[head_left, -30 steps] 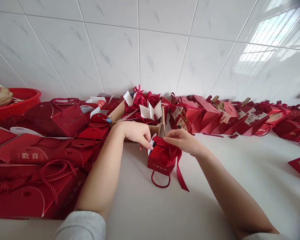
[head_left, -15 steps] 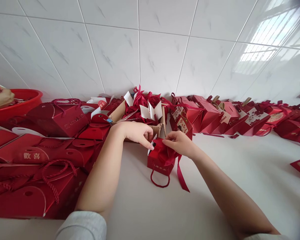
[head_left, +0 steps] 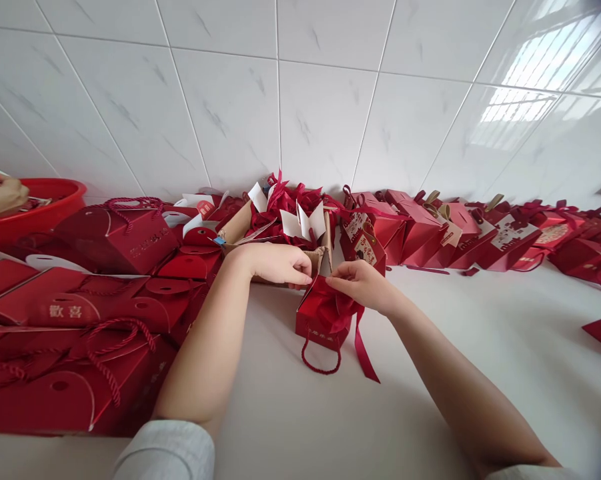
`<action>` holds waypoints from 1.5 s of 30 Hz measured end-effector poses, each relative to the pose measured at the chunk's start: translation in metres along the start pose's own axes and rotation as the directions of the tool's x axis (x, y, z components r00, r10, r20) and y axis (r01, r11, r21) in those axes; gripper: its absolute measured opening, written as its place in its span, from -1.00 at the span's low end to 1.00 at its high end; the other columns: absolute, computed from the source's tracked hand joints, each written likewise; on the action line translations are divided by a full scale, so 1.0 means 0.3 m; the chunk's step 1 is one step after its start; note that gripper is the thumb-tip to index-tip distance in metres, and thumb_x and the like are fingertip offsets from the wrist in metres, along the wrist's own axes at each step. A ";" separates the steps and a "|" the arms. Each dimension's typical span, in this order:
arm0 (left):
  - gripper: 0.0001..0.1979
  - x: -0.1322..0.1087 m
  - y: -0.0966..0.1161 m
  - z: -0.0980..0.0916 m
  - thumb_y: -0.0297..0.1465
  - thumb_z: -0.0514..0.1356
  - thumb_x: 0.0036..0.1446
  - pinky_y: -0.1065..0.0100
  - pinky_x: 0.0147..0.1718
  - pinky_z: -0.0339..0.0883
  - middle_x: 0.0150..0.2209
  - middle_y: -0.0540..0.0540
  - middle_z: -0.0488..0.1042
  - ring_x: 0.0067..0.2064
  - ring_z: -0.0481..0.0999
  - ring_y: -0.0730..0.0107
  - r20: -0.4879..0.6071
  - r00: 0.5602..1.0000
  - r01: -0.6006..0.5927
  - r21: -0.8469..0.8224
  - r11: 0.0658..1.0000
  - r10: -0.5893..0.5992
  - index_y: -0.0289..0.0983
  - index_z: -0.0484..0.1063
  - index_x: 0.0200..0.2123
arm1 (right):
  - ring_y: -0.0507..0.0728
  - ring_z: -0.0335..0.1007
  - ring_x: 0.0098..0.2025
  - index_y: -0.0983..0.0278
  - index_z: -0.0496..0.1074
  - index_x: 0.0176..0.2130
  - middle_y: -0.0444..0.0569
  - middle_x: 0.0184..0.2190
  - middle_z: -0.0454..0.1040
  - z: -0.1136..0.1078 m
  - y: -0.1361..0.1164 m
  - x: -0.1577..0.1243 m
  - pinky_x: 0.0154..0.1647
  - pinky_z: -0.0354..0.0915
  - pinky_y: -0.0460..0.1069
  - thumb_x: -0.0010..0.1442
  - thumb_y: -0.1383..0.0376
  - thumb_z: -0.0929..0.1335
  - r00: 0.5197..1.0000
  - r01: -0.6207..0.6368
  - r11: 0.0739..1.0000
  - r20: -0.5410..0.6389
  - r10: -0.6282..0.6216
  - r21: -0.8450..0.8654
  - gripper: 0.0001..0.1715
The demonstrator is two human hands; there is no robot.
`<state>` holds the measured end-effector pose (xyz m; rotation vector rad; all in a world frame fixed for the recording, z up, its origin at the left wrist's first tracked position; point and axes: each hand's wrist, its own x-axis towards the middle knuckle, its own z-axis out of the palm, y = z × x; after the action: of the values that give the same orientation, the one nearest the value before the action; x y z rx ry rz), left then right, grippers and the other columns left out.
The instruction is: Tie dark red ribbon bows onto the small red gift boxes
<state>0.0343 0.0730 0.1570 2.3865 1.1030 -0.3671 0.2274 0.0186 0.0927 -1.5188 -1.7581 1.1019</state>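
Observation:
A small red gift box (head_left: pixel 316 321) stands on the white counter (head_left: pixel 290 413) in front of me, with a red ribbon bow (head_left: pixel 336 308) on its front and a red cord handle hanging toward me. My left hand (head_left: pixel 279 264) pinches the top flap of the box from the left. My right hand (head_left: pixel 361 284) grips the top of the box and the bow from the right. Both hands have their fingers closed on the box top. A ribbon tail (head_left: pixel 365 352) trails down over the counter.
Stacks of flat and folded red boxes (head_left: pixel 80 320) fill the left side. A cardboard carton (head_left: pixel 280 227) of red ribbons and white cards stands behind the hands. A row of finished red boxes (head_left: pixel 445 233) lines the tiled wall to the right. A red basin (head_left: pixel 35 207) sits far left.
My left hand has moved right and up onto the top of the box, covering the white inner flap seen earlier. My right hand stays at the bow. The box top has come together.

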 end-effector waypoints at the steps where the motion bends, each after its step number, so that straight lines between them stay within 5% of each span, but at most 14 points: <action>1: -0.71 0.002 0.002 0.001 -0.17 0.07 0.08 0.43 -0.46 0.12 -0.28 -0.03 0.54 -0.35 0.40 0.41 -0.003 1.000 0.005 0.009 1.000 -0.005 -0.21 0.47 -0.28 | -0.01 0.29 -0.55 0.32 0.40 -0.49 -0.10 -0.60 0.40 0.000 0.000 -0.001 -0.60 0.16 -0.15 0.06 0.20 0.35 1.000 -0.001 1.000 0.001 0.001 -0.001 -0.77; 33: -0.84 0.017 0.030 0.009 -0.30 0.10 -0.10 0.39 -0.58 0.01 -0.47 0.03 0.41 -0.51 0.25 0.45 -0.038 0.999 0.016 -0.003 1.000 -0.017 -0.20 0.42 -0.43 | -0.05 0.15 -0.56 0.33 0.41 -0.47 -0.15 -0.60 0.29 -0.008 0.000 -0.010 -0.60 0.08 -0.15 0.07 0.16 0.34 0.999 0.022 1.000 0.024 -0.022 -0.012 -0.73; 45: -0.87 -0.017 -0.007 -0.002 -0.37 0.10 -0.07 0.42 -0.52 0.11 -0.48 0.02 0.48 -0.47 0.34 0.47 -0.376 0.924 -0.110 -0.099 0.989 0.065 -0.26 0.44 -0.52 | -0.02 0.15 -0.51 0.29 0.48 -0.42 -0.12 -0.52 0.35 -0.022 0.011 -0.013 -0.54 0.07 -0.09 0.14 0.04 0.32 0.994 0.101 0.988 0.060 -0.095 -0.119 -0.62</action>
<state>0.0294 0.0713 0.1592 2.4463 1.1334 0.1891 0.2352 0.0163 0.0936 -1.4677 -1.9468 1.0121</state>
